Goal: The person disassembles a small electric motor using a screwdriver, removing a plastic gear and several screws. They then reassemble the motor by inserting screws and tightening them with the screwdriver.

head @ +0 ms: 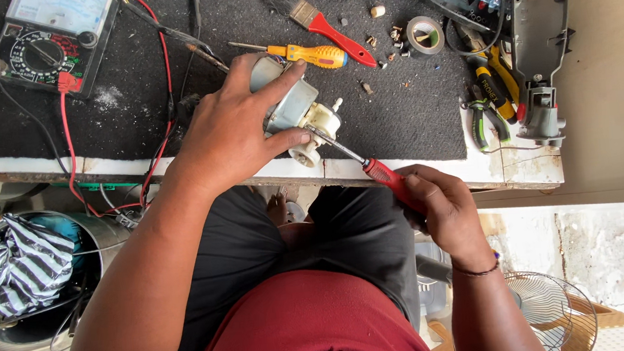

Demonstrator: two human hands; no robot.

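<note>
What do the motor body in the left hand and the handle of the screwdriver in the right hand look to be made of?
The motor in the left hand looks like bare metal: a dull grey sheen on its casing, with a cream, plastic-looking gear housing at its end. The screwdriver in the right hand has a glossy red handle, probably plastic, and a shiny steel shaft.

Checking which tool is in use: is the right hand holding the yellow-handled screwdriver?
No, the right hand grips a red-handled screwdriver set against the small motor; the yellow-handled screwdriver lies on the mat.
</note>
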